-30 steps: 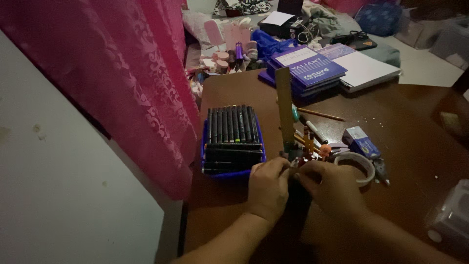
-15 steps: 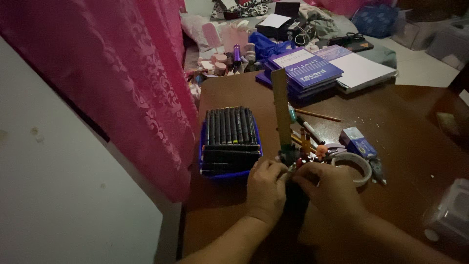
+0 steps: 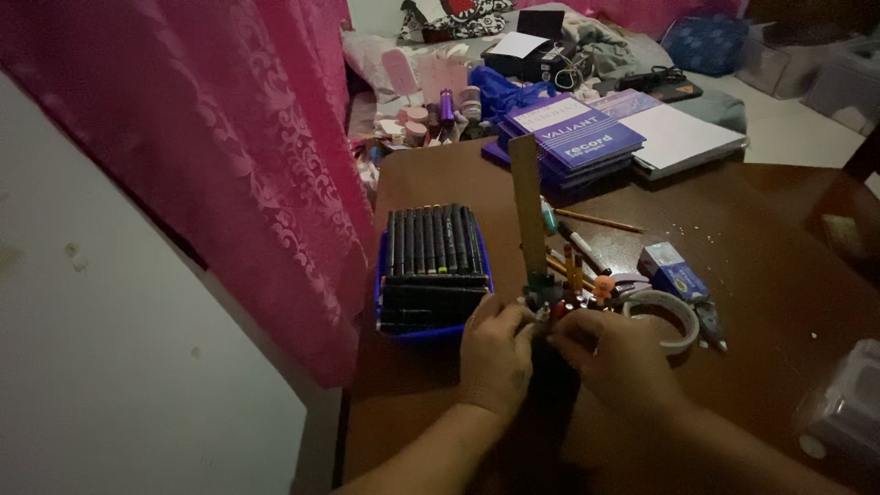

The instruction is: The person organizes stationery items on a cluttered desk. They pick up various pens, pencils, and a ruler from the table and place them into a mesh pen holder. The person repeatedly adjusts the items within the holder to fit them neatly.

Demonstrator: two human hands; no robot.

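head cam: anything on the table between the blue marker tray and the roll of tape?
Yes. In the head view, a dark holder packed with pencils and a tall ruler stands between the blue marker tray and the tape roll; both hands grip it.

Glossy wooden table, lacy cloth curtain

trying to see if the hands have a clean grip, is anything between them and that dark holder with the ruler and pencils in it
Nothing visible does. The left hand and right hand are both closed directly around the dark holder from either side. The tray of markers sits to the left and the tape roll to the right, both outside the grip.
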